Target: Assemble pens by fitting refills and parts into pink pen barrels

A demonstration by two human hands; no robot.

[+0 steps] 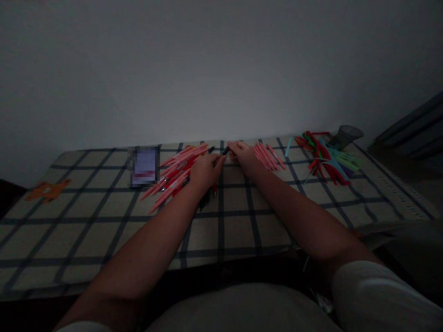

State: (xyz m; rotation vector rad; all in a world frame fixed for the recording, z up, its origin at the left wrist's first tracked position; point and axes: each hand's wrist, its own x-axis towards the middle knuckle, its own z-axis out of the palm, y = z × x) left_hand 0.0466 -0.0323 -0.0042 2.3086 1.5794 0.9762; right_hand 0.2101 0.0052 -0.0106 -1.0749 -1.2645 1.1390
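A short black pen piece (225, 151) shows between my two hands, above the middle of the table. My right hand (244, 157) pinches it with thumb and fingertips. My left hand (206, 171) is closed beside it, thumb and fingers together. A dark bit shows at the left fingers, but I cannot tell whether it is the same pen. Under and left of my left hand lies a pile of pink and red pens (169, 180), some with black parts. Just right of my right hand, several pink pens (266, 157) lie side by side.
The checked tablecloth (104, 230) covers the table against a wall. A phone-like device (145, 167), partly blurred, lies left of the pens. Farther left is an orange figure (48, 191). At right are a light blue strip (288, 147), colourful strips (323, 157) and a dark cup (348, 135).
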